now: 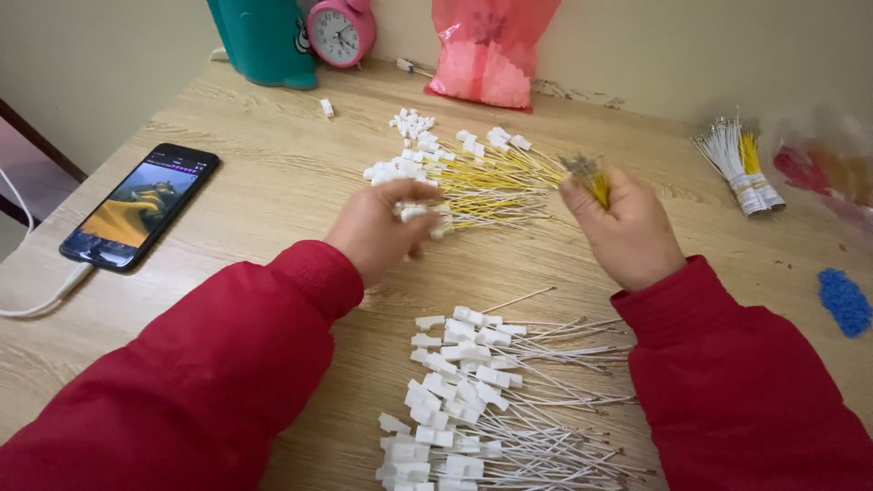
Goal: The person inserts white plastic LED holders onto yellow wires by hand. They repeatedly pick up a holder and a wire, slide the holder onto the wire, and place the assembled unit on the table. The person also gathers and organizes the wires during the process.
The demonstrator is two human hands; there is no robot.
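- A bundle of thin yellow wires [596,185] is clenched in the right hand [627,232], the metal tips standing up above the fist.
- A small white plastic connector [414,213] is pinched in the fingers of the left hand [382,227], which is curled over the near edge of a loose pile of yellow wires with white connectors [473,177].
- That pile is spread flat on the pale wood-grain worktop [264,173], between the two hands and beyond them.
- A second pile, of white wires with white connectors [482,400], is laid nearer the person, between the red sleeves.
- A translucent red plastic bag [486,50] is propped against the wall; pale granular pieces are seen in its lower part.
- Banded bunches of white and yellow wires [741,164] are laid at the right.
- Further right, a clear bag [818,168] is blurred; only red and yellowish contents can be made out.
- A smartphone [141,206] with a lit screen lies on the left, a white cable plugged in.
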